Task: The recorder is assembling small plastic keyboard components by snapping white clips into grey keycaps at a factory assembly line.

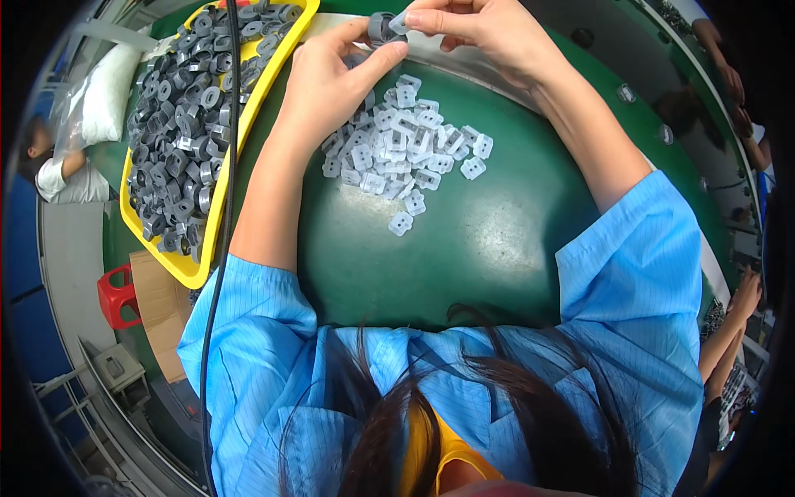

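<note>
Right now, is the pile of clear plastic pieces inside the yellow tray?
No, the clear plastic pieces are heaped on the green table, while the yellow tray holds gray rings.

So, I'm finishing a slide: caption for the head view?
Left hand holding a grey ring, right hand a clear piece, near a yellow tray of grey rings.

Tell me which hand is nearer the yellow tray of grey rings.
Left: the left hand is just right of the yellow tray, near its far end; the right hand is farther right.
</note>
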